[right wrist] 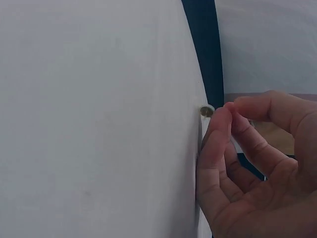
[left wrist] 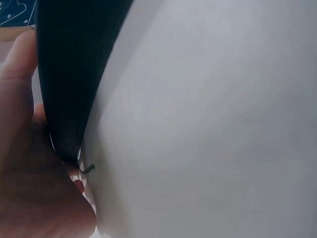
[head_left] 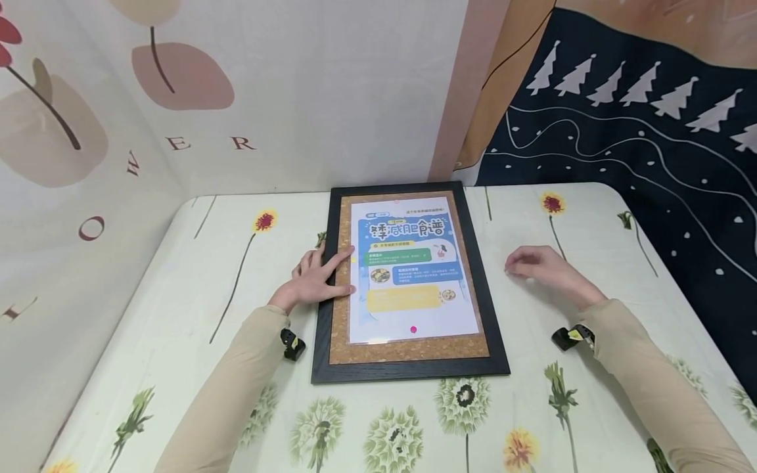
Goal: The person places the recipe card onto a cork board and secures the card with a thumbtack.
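A black-framed cork board [head_left: 340, 341] lies flat on the table, bearing a blue-and-white printed sheet [head_left: 378, 322] with Chinese writing. My left hand [head_left: 316, 279] rests spread over the board's left side, its thumb and a finger reaching the sheet's left edge. The left wrist view shows this hand [left wrist: 39, 198] against the black frame side [left wrist: 69, 89]. To the right of the board, my right hand [head_left: 547, 269] pinches thumb and fingertips together just above the tablecloth. At those fingertips in the right wrist view is a small round thumbtack [right wrist: 206, 111] with a pale rim.
A pink tack [head_left: 413, 330] sits at the sheet's bottom middle and a yellow one [head_left: 353, 260] at its left edge. A flower-printed cloth [head_left: 236, 368] covers the table. Patterned hangings stand behind, with a dark one [head_left: 597, 131] at the right.
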`<state>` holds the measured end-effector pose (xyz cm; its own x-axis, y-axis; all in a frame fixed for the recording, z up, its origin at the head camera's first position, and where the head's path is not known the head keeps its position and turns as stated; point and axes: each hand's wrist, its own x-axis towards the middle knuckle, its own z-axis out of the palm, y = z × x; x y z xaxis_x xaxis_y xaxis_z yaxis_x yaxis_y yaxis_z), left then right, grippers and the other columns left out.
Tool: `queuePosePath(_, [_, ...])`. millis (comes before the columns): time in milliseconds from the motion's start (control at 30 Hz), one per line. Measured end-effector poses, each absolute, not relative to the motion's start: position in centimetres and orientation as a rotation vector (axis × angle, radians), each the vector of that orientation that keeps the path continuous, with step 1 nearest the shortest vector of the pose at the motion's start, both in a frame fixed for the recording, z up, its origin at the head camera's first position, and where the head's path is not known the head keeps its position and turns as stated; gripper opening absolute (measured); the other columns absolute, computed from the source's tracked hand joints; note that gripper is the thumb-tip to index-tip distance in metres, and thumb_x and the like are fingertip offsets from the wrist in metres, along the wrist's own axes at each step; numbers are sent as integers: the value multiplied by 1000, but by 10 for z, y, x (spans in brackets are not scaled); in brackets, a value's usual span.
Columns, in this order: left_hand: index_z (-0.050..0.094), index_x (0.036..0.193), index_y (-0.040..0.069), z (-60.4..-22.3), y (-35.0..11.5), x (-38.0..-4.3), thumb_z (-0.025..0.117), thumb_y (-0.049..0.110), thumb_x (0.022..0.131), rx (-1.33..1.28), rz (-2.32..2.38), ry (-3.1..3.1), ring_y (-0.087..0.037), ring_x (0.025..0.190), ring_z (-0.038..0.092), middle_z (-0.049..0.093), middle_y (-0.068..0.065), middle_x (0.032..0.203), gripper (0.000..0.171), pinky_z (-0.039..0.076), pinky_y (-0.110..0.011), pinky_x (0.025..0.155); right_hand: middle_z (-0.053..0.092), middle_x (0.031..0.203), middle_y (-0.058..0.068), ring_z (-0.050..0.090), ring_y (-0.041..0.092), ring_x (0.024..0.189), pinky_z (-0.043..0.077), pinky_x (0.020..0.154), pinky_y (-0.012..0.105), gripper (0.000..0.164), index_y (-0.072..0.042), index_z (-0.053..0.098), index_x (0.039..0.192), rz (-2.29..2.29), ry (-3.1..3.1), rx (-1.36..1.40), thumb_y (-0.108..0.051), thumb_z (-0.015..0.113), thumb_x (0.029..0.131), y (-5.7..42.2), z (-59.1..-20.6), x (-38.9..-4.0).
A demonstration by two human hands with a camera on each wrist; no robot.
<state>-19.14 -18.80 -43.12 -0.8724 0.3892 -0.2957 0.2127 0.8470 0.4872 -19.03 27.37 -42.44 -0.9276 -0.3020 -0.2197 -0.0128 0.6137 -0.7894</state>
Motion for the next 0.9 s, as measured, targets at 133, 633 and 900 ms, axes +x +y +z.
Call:
queuePosePath(133, [18,156,23,-431,-188,-192,63,49,89,447,635,2638,-54,137,-3,-9,-30,155,85,9,-72,101,65,90,9,55,19,80,47,68,29,23,4,65,107,-1190,2510,-250,-15,62,94,273,-422,-192])
queuePosePath(633, [16,156,25,-432,-189,-192,63,50,88,439,626,2628,-53,138,-5,-11,-29,155,87,9,-71,101,63,81,6,53,19,73,43,69,31,18,2,67,99,-1037,2622,-230,-14,65,91,264,-423,-194])
queuePosePath(900, [15,156,28,-435,-190,-193,62,54,87,438,663,2619,-51,138,-8,-12,-27,156,87,5,-71,101,63,82,6,52,22,76,42,68,34,14,0,68,97,-961,2669,-235,-11,66,88,255,-417,-194])
